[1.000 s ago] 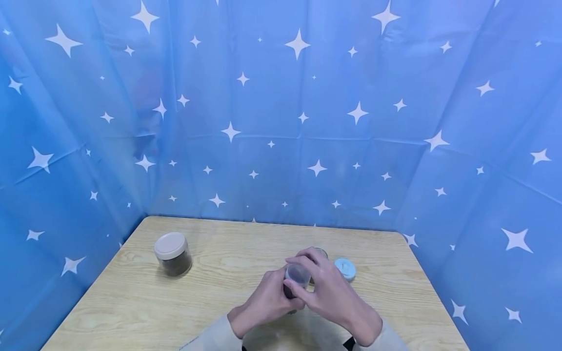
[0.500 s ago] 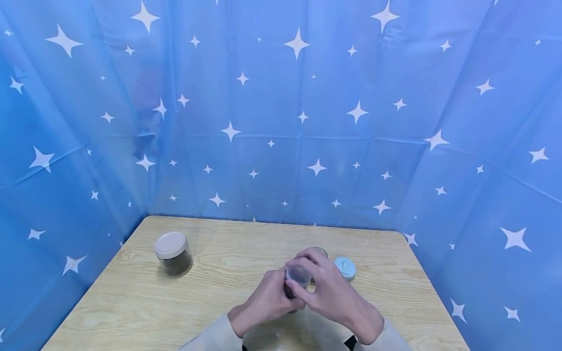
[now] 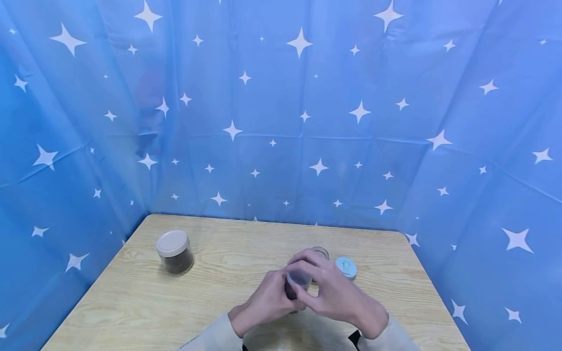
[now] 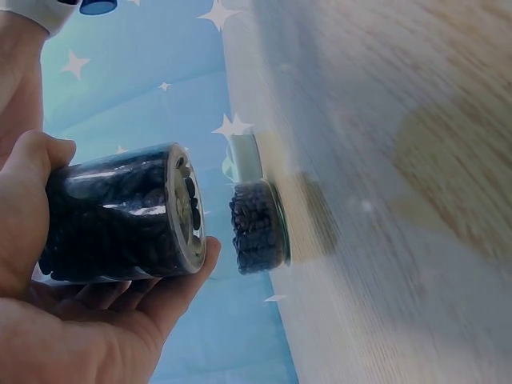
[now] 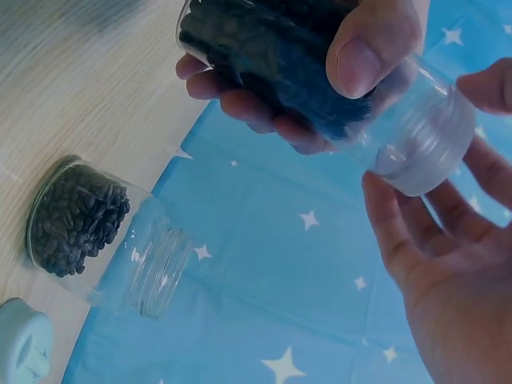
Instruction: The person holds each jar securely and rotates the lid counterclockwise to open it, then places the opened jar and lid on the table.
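Observation:
My left hand (image 3: 273, 294) grips a clear jar (image 4: 120, 216) packed with dark, bean-like seeds, its base held off the table in the left wrist view. A translucent lid (image 5: 436, 144) sits at the jar's mouth. The fingers and thumb of my right hand (image 3: 335, 295) curl round that lid's rim. Just beyond the hands stands an uncapped clear jar (image 5: 96, 232), partly filled with similar dark seeds; in the head view my right hand hides most of it. Beside it lies a light blue lid (image 3: 346, 268) with a raised grip.
A third jar (image 3: 177, 262) with dark contents and a pale lid (image 3: 172, 243) stands on the left of the wooden table (image 3: 131, 302). Blue curtains (image 3: 272, 97) with white stars enclose the table's back and sides.
My right thumb and fingers have shifted slightly around the lid, and the right wrist has moved a little to the right. My left hand keeps its grip; the view has shifted slightly.

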Demonstrator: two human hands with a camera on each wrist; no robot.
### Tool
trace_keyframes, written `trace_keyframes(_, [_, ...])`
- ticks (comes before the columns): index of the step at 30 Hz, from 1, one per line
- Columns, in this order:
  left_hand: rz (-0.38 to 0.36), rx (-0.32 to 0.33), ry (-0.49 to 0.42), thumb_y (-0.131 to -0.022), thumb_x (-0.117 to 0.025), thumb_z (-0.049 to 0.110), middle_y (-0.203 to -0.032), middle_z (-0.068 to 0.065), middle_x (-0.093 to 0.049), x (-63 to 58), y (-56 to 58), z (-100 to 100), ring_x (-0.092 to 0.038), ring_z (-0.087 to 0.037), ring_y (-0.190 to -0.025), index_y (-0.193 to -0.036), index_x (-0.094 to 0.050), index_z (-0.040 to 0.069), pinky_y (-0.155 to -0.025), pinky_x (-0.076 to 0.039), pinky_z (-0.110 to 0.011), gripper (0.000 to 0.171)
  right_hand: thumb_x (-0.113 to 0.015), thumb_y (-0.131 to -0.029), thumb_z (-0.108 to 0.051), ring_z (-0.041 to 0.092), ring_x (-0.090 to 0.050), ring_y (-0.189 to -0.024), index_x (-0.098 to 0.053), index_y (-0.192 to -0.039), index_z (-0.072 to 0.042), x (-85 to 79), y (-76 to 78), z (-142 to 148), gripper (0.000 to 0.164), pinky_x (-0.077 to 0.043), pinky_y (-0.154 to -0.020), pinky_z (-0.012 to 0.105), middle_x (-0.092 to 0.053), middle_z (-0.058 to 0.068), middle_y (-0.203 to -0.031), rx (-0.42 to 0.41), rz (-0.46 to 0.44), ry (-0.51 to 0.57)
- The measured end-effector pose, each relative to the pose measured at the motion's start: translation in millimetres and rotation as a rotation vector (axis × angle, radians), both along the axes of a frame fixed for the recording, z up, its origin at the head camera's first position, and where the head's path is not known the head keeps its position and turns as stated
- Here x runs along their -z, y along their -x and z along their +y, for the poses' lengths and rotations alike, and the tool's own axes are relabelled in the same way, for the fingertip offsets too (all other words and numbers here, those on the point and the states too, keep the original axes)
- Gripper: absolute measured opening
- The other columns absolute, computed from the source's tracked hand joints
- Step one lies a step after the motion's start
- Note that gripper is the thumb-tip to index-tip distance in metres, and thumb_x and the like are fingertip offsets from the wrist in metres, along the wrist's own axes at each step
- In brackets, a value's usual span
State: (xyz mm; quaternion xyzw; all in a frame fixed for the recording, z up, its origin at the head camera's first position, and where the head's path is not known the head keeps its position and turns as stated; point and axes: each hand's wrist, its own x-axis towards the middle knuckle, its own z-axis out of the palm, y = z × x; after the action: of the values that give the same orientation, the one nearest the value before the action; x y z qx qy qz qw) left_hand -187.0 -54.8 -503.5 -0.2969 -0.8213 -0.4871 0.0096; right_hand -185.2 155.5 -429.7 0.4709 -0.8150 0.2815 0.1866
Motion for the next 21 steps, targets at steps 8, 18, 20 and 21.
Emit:
trace_keyframes(8, [-0.019, -0.051, 0.001, -0.094, -0.091, 0.013, -0.106, 0.005, -0.079, -0.1, -1.5, -0.4, -0.066, 0.005, -0.087, -0.130, -0.071, 0.015, -0.079, -0.058, -0.020, 0.042, -0.091, -0.101, -0.024, 0.022, -0.074, -0.130, -0.075, -0.146, -0.019, 1.9, -4.6, -5.5, 0.048, -0.069, -0.100, 0.040, -0.073, 0.002, -0.144, 0.133, 0.030, 0.013])
trace_keyframes(18, [0.012, -0.057, -0.022, -0.092, -0.090, 0.005, -0.110, 0.001, -0.080, -0.1, -3.6, -0.7, -0.067, 0.002, -0.090, -0.143, -0.068, 0.016, -0.082, -0.059, -0.021, 0.056, -0.095, -0.099, -0.026, 0.018, -0.071, -0.115, -0.080, -0.135, -0.015, 5.5, -9.9, -9.3, 0.041, -0.067, -0.089, 0.033, -0.073, 0.002, -0.125, 0.234, 0.021, 0.014])
trace_keyframes(20, [0.015, -0.054, -0.023, -0.091, -0.089, 0.004, -0.108, 0.002, -0.079, -0.5, -2.6, -0.4, -0.066, 0.002, -0.088, -0.143, -0.068, 0.017, -0.081, -0.059, -0.021, 0.058, -0.095, -0.098, -0.023, 0.018, -0.070, -0.114, -0.081, -0.133, -0.014, 5.0, -9.3, -9.4, 0.039, -0.067, -0.088, 0.033, -0.073, 0.002, -0.124, 0.229, 0.016, 0.021])
trace_keyframes(21, [0.017, -0.053, -0.023, -0.091, -0.089, 0.004, -0.108, 0.002, -0.079, -0.7, -2.0, -0.3, -0.066, 0.002, -0.088, -0.144, -0.068, 0.018, -0.081, -0.058, -0.021, 0.059, -0.095, -0.098, -0.022, 0.017, -0.070, -0.113, -0.081, -0.132, -0.014, 4.9, -8.7, -9.4, 0.038, -0.067, -0.088, 0.033, -0.073, 0.002, -0.124, 0.224, 0.015, 0.023])
